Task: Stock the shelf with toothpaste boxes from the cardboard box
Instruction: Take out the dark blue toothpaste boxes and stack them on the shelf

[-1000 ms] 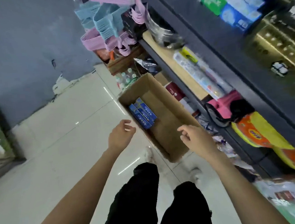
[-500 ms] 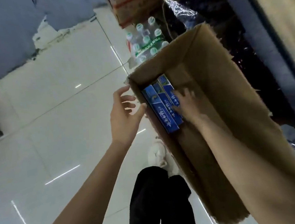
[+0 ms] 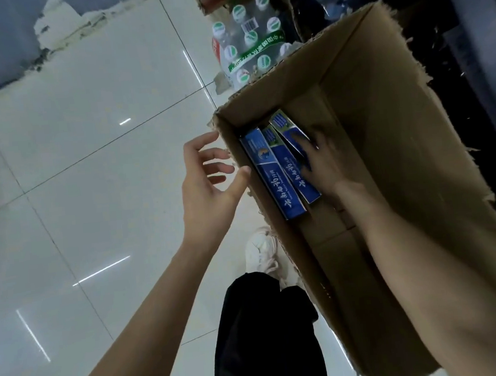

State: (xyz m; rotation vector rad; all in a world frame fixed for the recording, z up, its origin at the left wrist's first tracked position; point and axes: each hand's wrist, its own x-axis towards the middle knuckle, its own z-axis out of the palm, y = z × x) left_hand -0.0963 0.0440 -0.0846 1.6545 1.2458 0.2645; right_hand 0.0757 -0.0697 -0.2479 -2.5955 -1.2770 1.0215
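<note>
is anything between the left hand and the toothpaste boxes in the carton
Yes. The left hand is outside the cardboard box, and the carton's near side wall stands between it and the toothpaste boxes. The right hand is already inside, on them.

Both bare arms reach forward and down. The left hand (image 3: pixel 207 179) is held up with its fingers spread and a little bent, and the thumb sticks out to the side. It holds nothing. The right hand (image 3: pixel 318 163) is lower, palm down, fingers stretched out. It looks blurry.
</note>
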